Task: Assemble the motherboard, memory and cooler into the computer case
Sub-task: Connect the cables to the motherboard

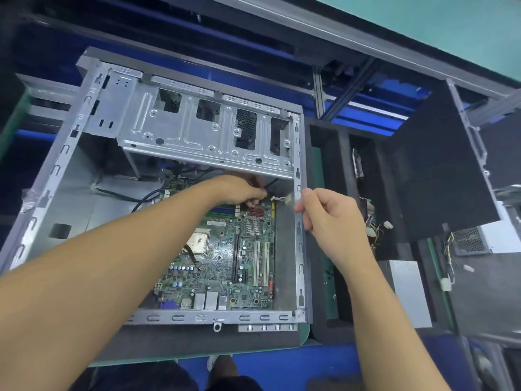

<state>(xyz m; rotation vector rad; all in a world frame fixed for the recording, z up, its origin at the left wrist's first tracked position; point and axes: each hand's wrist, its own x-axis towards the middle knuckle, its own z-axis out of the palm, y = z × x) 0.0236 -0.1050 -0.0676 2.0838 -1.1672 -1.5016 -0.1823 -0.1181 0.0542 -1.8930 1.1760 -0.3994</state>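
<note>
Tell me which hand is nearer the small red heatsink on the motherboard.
Left. The left hand reaches inside the case, just beyond the red heatsink; the right hand is off to the side, at the case's right rail.

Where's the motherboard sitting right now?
Head view: the motherboard lies flat on the computer case floor, toward its right and near side, below the drive cage; the left hand reaches over its far edge.

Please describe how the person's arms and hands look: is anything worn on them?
The left hand and the right hand are bare: no gloves, no rings that I can see. Both forearms are uncovered up to the picture's edge, with no sleeve, watch or wristband in view.
</note>
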